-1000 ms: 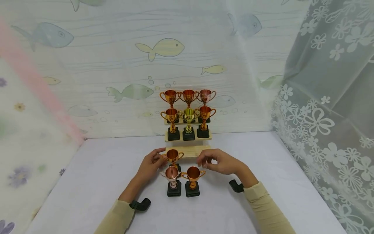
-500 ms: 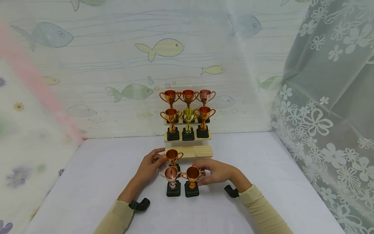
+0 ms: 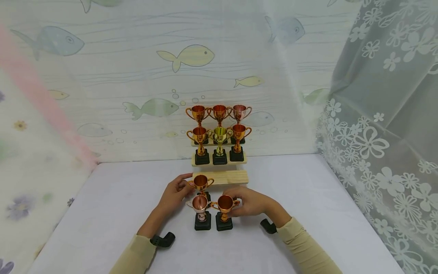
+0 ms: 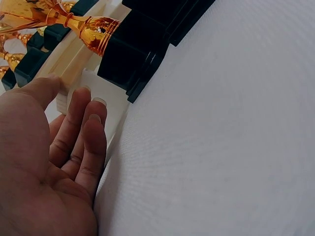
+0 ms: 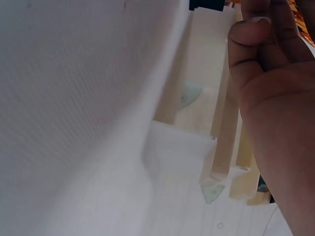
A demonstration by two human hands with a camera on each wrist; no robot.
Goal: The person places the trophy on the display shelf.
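My left hand (image 3: pixel 172 196) holds the left end of the lowest step of a wooden tiered stand (image 3: pixel 230 177); in the left wrist view the thumb lies on the plank and the fingers curl below. Beside it stands a copper-gold trophy (image 3: pixel 201 182) on a black base. Nearer me are a rose-pink trophy (image 3: pixel 200 203) and, to its right, an orange-bronze trophy (image 3: pixel 224 203). My right hand (image 3: pixel 251 201) pinches that orange-bronze trophy from the right, thumb near the stem, a finger behind the cup. Its base still appears on the table. The right wrist view mostly hides the grip.
Two upper steps of the stand bear rows of trophies, among them a yellow-gold trophy (image 3: pixel 220 135) and a pink trophy (image 3: pixel 239 112). A fish-patterned curtain (image 3: pixel 137 76) hangs behind. A flowered sheer curtain (image 3: pixel 369 144) closes the right side of the white table (image 3: pixel 119 190).
My right hand has come from the right end of the lowest step down and left to the orange-bronze trophy, taking hold of it. The left hand stays at the stand.
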